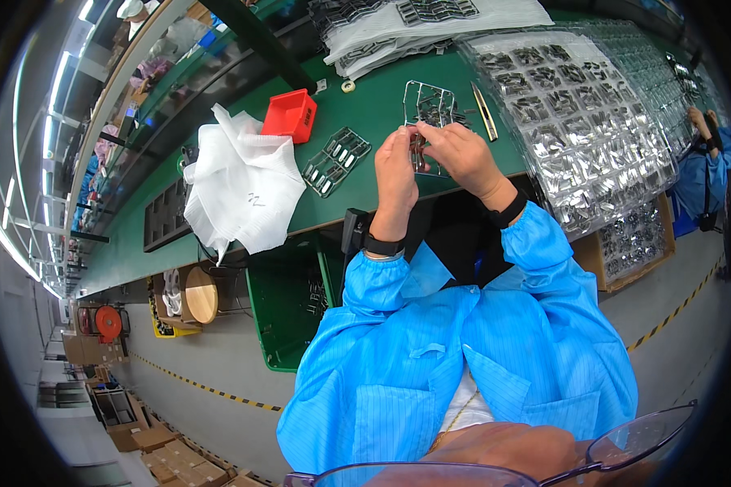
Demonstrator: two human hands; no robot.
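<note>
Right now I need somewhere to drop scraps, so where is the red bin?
In the head view the red bin sits on the green table, left of both hands, just above the white bag.

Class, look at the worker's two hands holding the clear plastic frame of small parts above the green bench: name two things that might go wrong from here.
1. Both hands, left hand and right hand, pinch the thin clear plastic frame; it might snap or shed parts.
2. The second parts frame lies near the green bench edge; a sleeve might knock it into the green bin below.
</note>
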